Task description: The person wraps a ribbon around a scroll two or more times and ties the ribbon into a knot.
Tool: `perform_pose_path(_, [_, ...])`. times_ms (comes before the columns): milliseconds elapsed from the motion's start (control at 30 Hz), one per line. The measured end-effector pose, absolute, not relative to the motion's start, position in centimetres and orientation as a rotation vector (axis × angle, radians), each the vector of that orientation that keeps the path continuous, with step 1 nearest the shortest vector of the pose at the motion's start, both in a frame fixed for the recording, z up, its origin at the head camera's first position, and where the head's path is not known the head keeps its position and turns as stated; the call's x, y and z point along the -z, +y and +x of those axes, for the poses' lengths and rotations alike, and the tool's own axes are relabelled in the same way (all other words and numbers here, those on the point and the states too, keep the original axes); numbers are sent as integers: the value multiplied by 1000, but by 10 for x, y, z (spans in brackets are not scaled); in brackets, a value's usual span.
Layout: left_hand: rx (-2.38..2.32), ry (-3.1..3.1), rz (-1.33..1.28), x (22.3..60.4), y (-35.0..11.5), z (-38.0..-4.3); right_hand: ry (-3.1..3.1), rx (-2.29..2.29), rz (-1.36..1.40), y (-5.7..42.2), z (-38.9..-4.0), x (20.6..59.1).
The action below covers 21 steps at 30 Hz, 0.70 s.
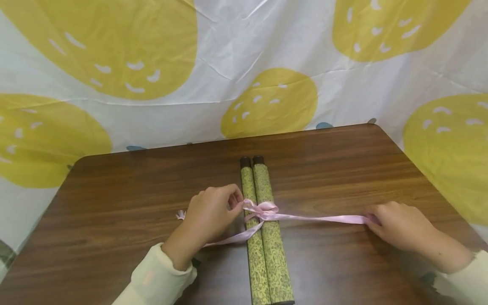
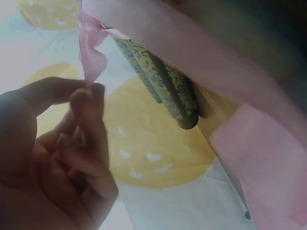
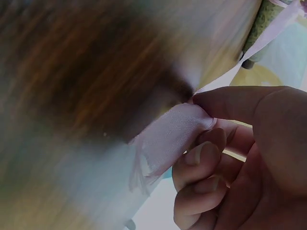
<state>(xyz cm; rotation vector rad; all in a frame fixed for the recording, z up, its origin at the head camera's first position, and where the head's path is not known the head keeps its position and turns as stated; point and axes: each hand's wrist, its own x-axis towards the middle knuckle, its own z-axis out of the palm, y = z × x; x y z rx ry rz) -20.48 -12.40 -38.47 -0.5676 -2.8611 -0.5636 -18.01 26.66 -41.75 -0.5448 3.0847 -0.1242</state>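
Two slim rolls covered in yellow-green patterned fabric, a scroll (image 1: 275,254) with dark end knobs, lie side by side on the table. A pink ribbon (image 1: 316,218) goes round both and is tied in a bow at their middle. My left hand (image 1: 211,212) pinches a small loop of the bow between thumb and forefinger, just left of the rolls. Out to the right, my right hand (image 1: 400,226) pinches one ribbon tail, stretched taut from the knot. The frayed end of that tail pokes past the fingers in the right wrist view. Another tail runs left, passing behind the left wrist.
The brown wood-grain table (image 1: 126,203) has rounded far corners. Behind it hangs a white cloth (image 1: 236,38) with large yellow fruit shapes, reaching down to the table's back edge.
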Motion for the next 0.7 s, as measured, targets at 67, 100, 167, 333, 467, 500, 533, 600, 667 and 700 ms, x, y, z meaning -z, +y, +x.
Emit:
perform_pose_path(67, [539,-2907,-575,386,-125,-205,3091,120,-547,267,-180,419])
perform_pose_path(100, [522,-2931,-585,387,-126,-204,3092,120,-549,268,-181,419])
perform_pose_path(167, [487,-2973,-609,390,-127,-204,3096,119,-550,268,-181,420])
perform_pose_path(333, [406,-3032,-681,395,-128,-206,3096,110,-546,268,-181,419])
perform_pose_path(467, [369,-3033,-703,398,-126,-207,3076,100,-549,267,-181,415])
perform_pose_path(500, [369,-3028,-701,399,-125,-207,3070,94,-546,266,-181,413])
perform_pose_path(533, [376,-3019,-700,399,-124,-207,3067,88,-545,265,-181,411])
perform_pose_path(600, [410,-2985,-692,398,-122,-206,3060,84,-563,262,-183,406])
perform_pose_path(667, [452,-2934,-695,398,-119,-206,3062,84,-575,254,-184,399])
perform_pose_path(700, [470,-2903,-716,398,-118,-206,3063,94,-592,249,-185,396])
